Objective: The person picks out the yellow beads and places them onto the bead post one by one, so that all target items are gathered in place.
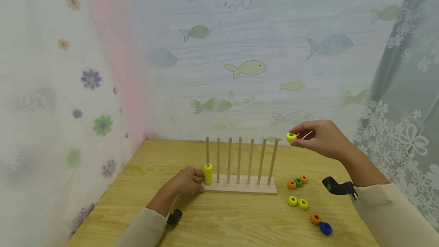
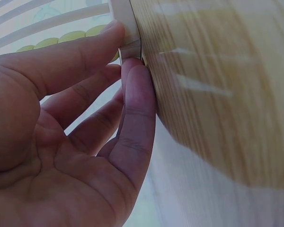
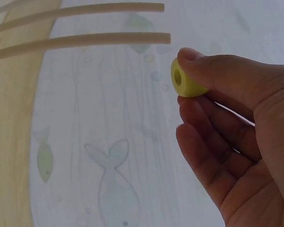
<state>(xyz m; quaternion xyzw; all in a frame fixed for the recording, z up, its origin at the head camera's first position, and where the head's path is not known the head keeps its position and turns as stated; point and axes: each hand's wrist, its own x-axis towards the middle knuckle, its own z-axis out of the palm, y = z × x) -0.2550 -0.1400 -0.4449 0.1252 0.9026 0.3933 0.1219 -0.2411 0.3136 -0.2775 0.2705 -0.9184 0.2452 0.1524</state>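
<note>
A pale wooden peg rack (image 1: 240, 189) with several upright pegs stands on the table. Yellow beads (image 1: 208, 174) are stacked on its leftmost peg; the other pegs are bare. My left hand (image 1: 185, 181) grips the left end of the rack's base, its thumb and fingers around the end block (image 2: 130, 47) in the left wrist view. Up beyond the rack's right end, my right hand (image 1: 322, 138) pinches one yellow bead (image 1: 291, 137) between thumb and fingers. The bead's hole (image 3: 178, 77) faces the peg tips in the right wrist view, a short gap from the rightmost peg (image 3: 132, 39).
Loose beads lie on the wood-grain table (image 1: 236, 220) right of the rack: orange and green ones (image 1: 298, 182), two yellow ones (image 1: 292, 201), then an orange (image 1: 316, 219) beside a blue one (image 1: 326, 228). A fish-print curtain (image 1: 240, 48) hangs behind the table.
</note>
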